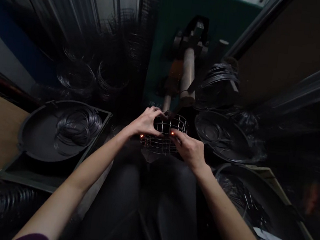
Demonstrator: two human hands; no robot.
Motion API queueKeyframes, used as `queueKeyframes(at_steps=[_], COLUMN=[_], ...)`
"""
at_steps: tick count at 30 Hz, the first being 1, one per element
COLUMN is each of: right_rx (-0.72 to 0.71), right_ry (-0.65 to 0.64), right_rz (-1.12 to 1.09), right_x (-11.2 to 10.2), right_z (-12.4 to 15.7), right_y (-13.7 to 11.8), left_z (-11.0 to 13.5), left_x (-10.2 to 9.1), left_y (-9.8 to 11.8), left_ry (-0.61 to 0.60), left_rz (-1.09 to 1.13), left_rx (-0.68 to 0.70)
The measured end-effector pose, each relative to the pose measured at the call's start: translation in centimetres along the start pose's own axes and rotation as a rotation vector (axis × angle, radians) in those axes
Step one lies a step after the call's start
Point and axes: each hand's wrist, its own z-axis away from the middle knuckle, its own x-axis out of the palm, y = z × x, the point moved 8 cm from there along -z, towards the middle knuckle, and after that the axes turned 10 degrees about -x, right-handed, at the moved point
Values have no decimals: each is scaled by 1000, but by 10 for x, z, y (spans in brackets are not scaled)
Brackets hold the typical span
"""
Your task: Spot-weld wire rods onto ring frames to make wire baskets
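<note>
A small round wire basket (164, 133) sits under a spot-welding machine (188, 71), straight ahead of me. My left hand (145, 121) curls over the basket's far left rim, fingers closed on the wires. My right hand (188, 148) grips the near right side, fingers pressed to the frame. Small orange sparks glow at the basket's wires near both hands. My dark-trousered knees fill the foreground below.
A dark round pan (43, 131) with coiled wire rings (78, 124) sits in a tray on the left. Another pan (224, 137) lies right of the basket, and a third with loose wires (243, 200) is nearer. Stacked wire hoops (107, 71) stand behind.
</note>
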Motion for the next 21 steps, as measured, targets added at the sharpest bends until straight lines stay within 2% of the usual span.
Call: queueKeyframes(at_steps=[4,9,15,19,21], right_rx=[135,190,304,418,524], right_ry=[45,88,77,120,183], right_rz=[17,-72,-150,-300,-421], right_x=[1,5,14,19,17], right_z=[2,-10,-17,-30,-21], right_y=[13,31,46,65,76], left_z=[-8,-24,-36,-55,-56], left_x=[-4,-7,-10,-12,-14], left_y=[-1,-6,-14,-16,-15], left_ry=[23,18,32,17,25], left_rz=[-4,-15,-18,-14,2], left_rx=[-41,-73,-81,-97,-76])
